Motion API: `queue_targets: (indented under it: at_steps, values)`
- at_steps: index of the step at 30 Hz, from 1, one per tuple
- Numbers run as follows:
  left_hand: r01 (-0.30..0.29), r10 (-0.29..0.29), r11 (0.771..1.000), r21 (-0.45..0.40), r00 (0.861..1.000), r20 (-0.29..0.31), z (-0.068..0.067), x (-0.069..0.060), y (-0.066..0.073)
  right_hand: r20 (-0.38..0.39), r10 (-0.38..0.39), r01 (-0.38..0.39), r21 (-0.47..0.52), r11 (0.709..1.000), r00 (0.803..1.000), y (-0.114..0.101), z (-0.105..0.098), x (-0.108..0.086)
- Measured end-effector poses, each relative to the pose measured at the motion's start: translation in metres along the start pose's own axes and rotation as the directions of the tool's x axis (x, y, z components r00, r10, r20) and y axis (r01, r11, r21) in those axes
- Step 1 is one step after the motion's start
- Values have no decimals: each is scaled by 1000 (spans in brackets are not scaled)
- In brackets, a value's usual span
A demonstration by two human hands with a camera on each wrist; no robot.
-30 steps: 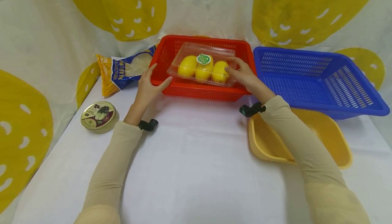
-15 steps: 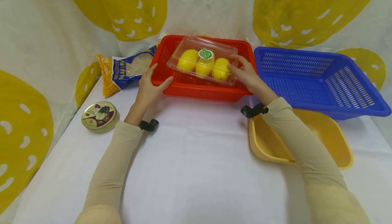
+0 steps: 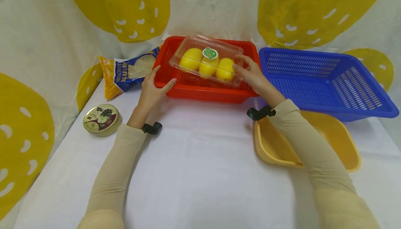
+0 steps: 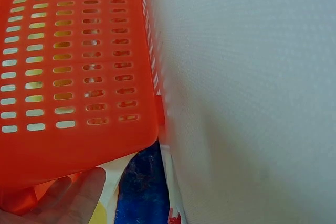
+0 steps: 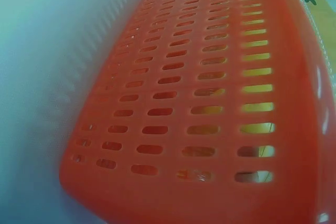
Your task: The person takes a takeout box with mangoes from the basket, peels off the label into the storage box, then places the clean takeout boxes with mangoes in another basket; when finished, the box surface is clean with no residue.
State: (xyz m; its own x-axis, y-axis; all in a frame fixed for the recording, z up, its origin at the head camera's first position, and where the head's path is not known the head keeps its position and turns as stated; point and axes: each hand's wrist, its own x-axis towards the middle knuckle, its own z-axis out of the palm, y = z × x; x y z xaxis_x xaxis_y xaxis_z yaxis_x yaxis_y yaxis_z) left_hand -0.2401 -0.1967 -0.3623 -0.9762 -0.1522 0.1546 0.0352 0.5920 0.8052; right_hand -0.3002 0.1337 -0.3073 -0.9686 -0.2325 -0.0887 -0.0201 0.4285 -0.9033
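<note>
A clear plastic box [image 3: 206, 62] with yellow, lemon-like fruits and a green-and-white label is tilted over the red basket [image 3: 203, 93], its far side raised. My right hand [image 3: 254, 79] grips the box by its right end. At the basket's left front corner, my left hand [image 3: 151, 91] holds the rim, thumb over the front edge. The left wrist view shows the left fingers [image 4: 79, 198] at the basket's edge. Only the perforated basket wall [image 5: 178, 98] fills the right wrist view; the right hand is out of sight there.
Left of the red basket lies a blue-and-yellow pasta bag [image 3: 128, 70], with a round tin [image 3: 102, 119] nearer. A blue basket [image 3: 300, 86] stands at right, overlapping a yellow basin [image 3: 313, 142] below the right forearm. A patterned cloth [image 3: 213, 9] hangs behind.
The right hand has raised the box slightly and turned it, its far left corner going up and back. The left hand has stayed on the red basket.
</note>
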Motion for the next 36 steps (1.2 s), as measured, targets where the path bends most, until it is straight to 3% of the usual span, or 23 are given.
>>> queue_targets:
  at_steps: [15,24,36]
  values:
    - [7,-7,1000,-4,1000,4,-2,-1,1,-22,-33,35,93,995,999,-7,-4,-12]
    - [-7,7,1000,6,1000,-2,-3,0,0,-30,-13,15,87,996,999,-14,-7,-19]
    - [-31,31,999,23,999,-16,0,-1,0,-56,-57,67,182,981,997,-17,-7,-32]
